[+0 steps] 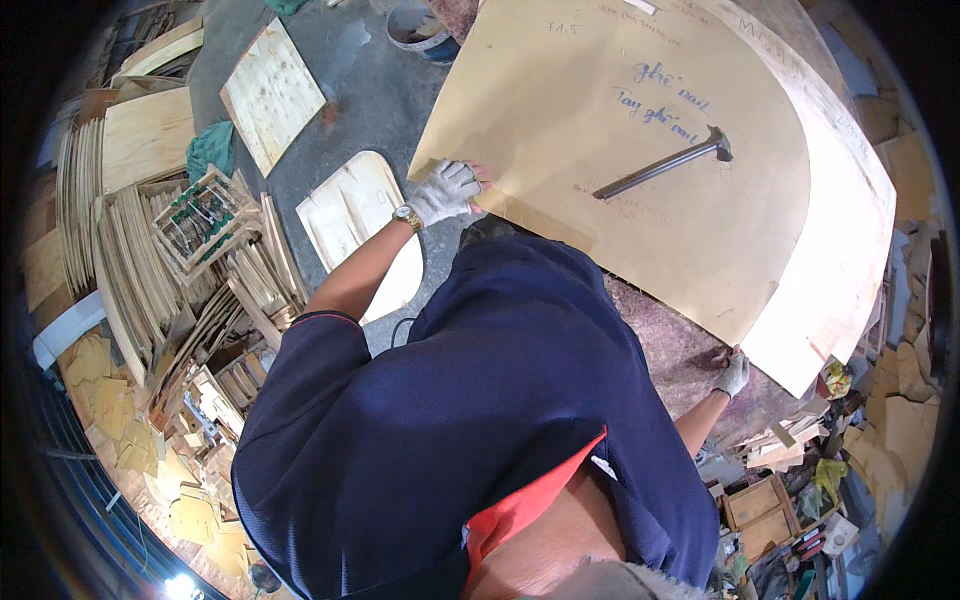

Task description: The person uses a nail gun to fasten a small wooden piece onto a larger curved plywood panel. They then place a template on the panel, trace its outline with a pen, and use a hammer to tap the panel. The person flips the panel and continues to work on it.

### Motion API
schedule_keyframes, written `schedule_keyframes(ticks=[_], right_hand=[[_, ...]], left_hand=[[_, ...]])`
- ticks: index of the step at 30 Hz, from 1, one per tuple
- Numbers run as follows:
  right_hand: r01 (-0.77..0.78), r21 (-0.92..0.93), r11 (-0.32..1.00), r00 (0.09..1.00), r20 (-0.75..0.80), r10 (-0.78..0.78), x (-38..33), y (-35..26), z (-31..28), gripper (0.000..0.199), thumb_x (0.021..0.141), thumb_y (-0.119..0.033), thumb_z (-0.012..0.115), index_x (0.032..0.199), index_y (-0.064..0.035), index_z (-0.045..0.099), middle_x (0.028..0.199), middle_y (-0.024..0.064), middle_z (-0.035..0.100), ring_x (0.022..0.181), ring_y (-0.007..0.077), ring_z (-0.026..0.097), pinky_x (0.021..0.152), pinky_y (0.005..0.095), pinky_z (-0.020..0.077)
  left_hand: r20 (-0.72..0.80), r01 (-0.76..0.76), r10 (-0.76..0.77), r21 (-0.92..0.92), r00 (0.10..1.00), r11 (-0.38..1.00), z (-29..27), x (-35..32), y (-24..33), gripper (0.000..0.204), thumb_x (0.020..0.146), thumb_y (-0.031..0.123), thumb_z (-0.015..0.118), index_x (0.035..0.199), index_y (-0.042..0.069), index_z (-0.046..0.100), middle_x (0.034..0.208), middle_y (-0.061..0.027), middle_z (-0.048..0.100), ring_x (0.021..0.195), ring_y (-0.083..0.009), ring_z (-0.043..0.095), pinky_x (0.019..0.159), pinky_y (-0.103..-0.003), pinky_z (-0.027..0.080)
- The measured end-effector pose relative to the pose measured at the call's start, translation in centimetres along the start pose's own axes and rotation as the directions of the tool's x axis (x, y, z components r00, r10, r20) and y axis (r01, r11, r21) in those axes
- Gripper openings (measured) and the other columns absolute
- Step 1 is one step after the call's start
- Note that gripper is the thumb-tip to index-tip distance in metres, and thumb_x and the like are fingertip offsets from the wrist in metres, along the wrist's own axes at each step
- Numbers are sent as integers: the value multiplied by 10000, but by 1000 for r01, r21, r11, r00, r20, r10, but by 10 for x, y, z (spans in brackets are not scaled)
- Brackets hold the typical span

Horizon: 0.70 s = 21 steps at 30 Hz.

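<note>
A large tan template sheet (560, 150) with a rounded far right side and handwriting on it lies over a pale plywood sheet (840, 220), which sticks out along the right. My left hand (446, 192), in a whitish glove with the fingertips bare, closes on the template's left corner. My right hand (735, 373), gloved too, pinches its near right corner; part of that hand is hidden under my sleeve side and the sheet edge. A hammer (668, 168) rests on top of the template, its head toward the right, touched by neither hand.
A rounded plywood panel (365, 225) and a squarish one (272, 97) lie on the grey floor at left. Stacks of curved plywood (130, 235) stand further left. A bucket (420, 32) is at the back. Wood scraps and a wooden box (762, 512) crowd the lower right.
</note>
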State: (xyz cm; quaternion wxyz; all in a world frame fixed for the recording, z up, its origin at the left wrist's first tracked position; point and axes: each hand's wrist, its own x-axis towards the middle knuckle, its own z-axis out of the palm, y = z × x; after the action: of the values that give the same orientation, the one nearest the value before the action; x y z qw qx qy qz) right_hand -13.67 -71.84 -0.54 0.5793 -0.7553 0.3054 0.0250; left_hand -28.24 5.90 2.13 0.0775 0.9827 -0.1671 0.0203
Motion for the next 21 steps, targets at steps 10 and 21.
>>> schedule_keyframes(ticks=[10,21], right_hand=[[-12,-15,1000,1000,-3,12,-3,-4,3,127,916,-143,760,925,-28,707,720,-18,588,563,74,459,501,232,355],[144,-467,872,917,-268,-295,-17,-114,38,349,929,-251,745,728,18,651,680,28,597,661,128,492,593,334,444]], left_hand=[[32,20,-20,-5,999,1000,8,-3,-4,623,792,588,690,1266,186,656,1411,-44,583,1300,-251,534,1041,-443,421],[-15,134,-138,-138,990,981,-20,43,0,519,796,486,759,1144,114,662,1237,-113,626,1141,-315,578,976,-481,472]])
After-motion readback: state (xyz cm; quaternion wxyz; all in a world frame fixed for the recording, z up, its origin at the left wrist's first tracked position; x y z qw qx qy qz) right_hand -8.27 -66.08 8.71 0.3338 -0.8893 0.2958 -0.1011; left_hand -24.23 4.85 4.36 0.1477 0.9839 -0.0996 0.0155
